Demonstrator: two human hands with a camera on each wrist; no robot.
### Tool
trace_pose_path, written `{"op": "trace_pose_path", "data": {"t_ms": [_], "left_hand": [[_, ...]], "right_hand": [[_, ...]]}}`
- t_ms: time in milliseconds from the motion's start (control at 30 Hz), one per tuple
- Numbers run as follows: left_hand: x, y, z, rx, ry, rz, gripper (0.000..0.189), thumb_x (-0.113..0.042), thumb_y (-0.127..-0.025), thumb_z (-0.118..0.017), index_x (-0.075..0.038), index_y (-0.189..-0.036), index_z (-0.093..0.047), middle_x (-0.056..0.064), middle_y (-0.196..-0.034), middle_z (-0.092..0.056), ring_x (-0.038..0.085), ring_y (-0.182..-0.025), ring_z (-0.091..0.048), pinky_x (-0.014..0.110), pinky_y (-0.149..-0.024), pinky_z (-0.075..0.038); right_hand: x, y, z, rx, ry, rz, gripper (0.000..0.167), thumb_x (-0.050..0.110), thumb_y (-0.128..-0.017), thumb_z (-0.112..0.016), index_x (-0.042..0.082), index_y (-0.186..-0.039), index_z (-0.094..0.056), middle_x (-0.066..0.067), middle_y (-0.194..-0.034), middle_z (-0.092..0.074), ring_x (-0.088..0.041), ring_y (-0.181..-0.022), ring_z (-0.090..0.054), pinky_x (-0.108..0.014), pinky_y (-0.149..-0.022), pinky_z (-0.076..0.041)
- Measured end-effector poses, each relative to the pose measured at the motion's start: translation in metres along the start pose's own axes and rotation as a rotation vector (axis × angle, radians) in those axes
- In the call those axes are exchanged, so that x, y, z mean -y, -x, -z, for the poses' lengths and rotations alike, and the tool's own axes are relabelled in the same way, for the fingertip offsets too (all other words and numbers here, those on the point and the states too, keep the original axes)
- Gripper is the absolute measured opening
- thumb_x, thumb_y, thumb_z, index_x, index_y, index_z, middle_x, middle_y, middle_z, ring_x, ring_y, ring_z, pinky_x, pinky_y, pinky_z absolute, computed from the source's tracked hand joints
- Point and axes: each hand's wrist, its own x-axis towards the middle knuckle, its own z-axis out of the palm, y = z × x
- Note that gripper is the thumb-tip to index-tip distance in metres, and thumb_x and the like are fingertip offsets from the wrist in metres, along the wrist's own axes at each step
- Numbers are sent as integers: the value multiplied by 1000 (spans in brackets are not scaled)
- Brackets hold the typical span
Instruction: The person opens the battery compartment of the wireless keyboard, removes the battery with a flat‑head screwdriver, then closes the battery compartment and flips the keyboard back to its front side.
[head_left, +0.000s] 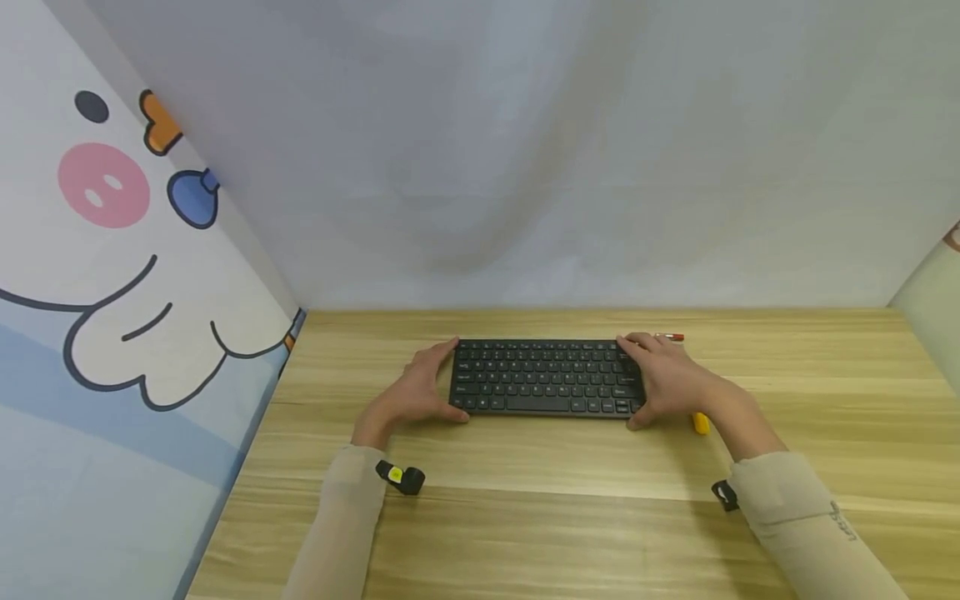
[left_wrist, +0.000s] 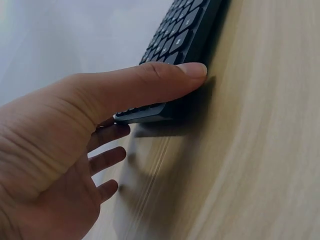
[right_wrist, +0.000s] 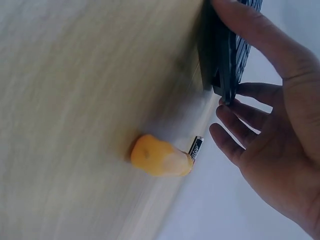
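A black compact keyboard [head_left: 547, 392] lies keys up, level across the table in front of me. My left hand [head_left: 416, 392] grips its left end, thumb along the near edge and index finger at the far corner. In the left wrist view the other fingers of that hand [left_wrist: 55, 130] hang beside the keyboard's end. At the opposite end, my right hand [head_left: 671, 379] holds the keyboard with its thumb on the near corner and fingers at the far one. A dark shadow runs beneath the keyboard in both wrist views, its edge close over the wood.
Beside the right hand, on the wooden table [head_left: 525, 533], lies a small yellow-orange object [right_wrist: 156, 156]. Farther back is a battery [right_wrist: 196, 147], its red end [head_left: 675, 337] showing past the right fingers. A pale curtain-like wall [head_left: 525, 167] rises behind the table; a cartoon-printed panel [head_left: 105, 333] stands left.
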Motion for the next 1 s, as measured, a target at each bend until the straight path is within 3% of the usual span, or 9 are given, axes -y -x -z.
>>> {"op": "trace_pose_path", "data": {"t_ms": [200,433,800,1000], "left_hand": [[-1,3,-1,-17,-34,-17,130,-35,-64,-98,-20,-165,-18,11,-170,-25,37,-159,-18,61,-130,-16],[4,6,-2,-28,-13,-41,129,-35,-64,-98,-21,-165,-18,9,-171,-25,35,-159,-18,60,-130,-16],[12,8,-4,-25,-9,-38,126,-42,-68,-95,-26,-166,-16,7,-171,-24,35,-160,-17,63,-129,-16],[15,10,3,-38,-49,-57,117,-49,-75,-88,-23,-165,-18,7,-172,-23,36,-160,-19,61,-130,-16]], "right_hand": [[1,4,-3,-7,-24,-17,133,51,-58,-97,-2,-159,-29,-29,-160,-33,-56,-143,-34,-71,-120,-27],[0,8,-5,-15,-70,-13,135,55,-58,-95,1,-160,-26,-26,-164,-28,-57,-146,-27,-75,-119,-22],[-5,9,-10,-39,-83,-4,133,58,-58,-94,5,-161,-28,-22,-166,-29,-57,-145,-27,-77,-113,-27],[-6,12,-8,-51,-97,2,131,58,-59,-94,4,-160,-30,-24,-166,-27,-58,-145,-26,-77,-112,-27]]}}
